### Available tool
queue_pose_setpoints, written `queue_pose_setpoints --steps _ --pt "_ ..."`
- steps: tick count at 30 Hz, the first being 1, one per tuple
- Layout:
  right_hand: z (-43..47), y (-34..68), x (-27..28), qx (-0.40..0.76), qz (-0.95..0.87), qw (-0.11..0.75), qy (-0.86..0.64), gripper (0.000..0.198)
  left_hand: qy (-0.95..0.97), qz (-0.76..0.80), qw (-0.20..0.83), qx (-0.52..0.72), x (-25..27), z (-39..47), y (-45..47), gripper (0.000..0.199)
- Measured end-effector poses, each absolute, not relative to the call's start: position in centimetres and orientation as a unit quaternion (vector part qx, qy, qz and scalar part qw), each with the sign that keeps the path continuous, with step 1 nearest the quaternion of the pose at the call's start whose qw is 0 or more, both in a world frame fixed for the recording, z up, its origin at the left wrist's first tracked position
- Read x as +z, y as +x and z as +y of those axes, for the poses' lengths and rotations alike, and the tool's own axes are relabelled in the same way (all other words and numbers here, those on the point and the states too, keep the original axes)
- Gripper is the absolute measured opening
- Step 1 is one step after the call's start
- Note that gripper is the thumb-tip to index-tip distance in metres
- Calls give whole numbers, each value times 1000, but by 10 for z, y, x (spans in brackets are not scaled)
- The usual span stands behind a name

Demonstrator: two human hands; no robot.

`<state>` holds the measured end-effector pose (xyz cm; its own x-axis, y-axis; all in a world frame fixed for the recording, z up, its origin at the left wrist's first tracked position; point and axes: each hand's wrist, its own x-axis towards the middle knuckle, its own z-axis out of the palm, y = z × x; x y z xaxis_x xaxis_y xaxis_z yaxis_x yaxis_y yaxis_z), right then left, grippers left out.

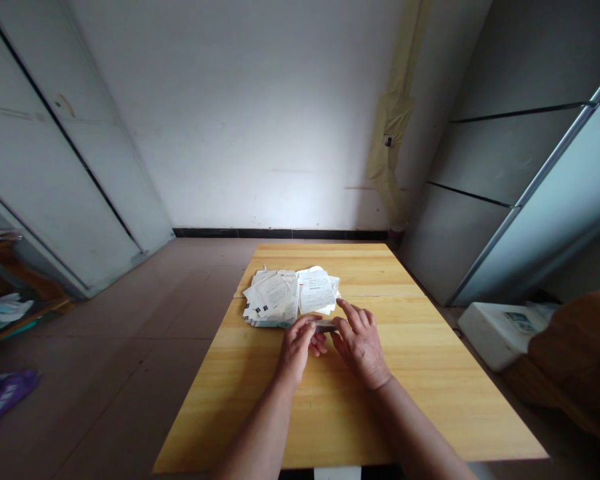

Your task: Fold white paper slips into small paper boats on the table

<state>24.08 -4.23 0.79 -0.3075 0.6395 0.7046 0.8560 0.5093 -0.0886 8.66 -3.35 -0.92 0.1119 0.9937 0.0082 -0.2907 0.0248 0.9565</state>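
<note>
Between my two hands, above the wooden table (420, 380), is a small flat greyish object (325, 326); its exact kind does not show. The fingers and thumb of my left hand (298, 343) are closed on its left end. At its right end, my right hand (361, 340) holds it with the thumb and fingers, the index finger stretched toward the papers. Just beyond my hands lie two overlapping piles of printed papers: a thicker left pile (273, 297) and a smaller right pile (316, 291). Fingers cover part of the held object.
A white wall (260, 133) with a dark baseboard stands behind the table. On the right are a grey cabinet (480, 160) and a white box (495, 333) beside brown furniture. A wooden shelf (25, 313) and a purple item (5, 397) are at the left.
</note>
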Motion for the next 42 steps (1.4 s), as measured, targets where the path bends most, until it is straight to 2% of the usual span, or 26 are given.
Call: queue_pose_setpoints --steps 7,11,16,26,33,42 --pt "-45 247 11 -224 -804 324 -446 15 463 408 593 517 -9 -35 87 49" --pt "-42 266 11 -208 -793 322 -473 16 471 407 582 523 -8 -36 87 54" --pt "-20 312 10 -196 -757 302 -545 15 479 420 572 516 -7 -36 90 51" --pt "71 358 31 -119 -699 72 -701 21 497 453 570 472 -14 -37 89 45" --pt "122 370 23 -98 -695 43 -711 27 510 458 572 451 -11 -40 87 39" --pt "93 368 -4 -139 -717 93 -677 39 512 468 563 449 -11 -45 89 34"
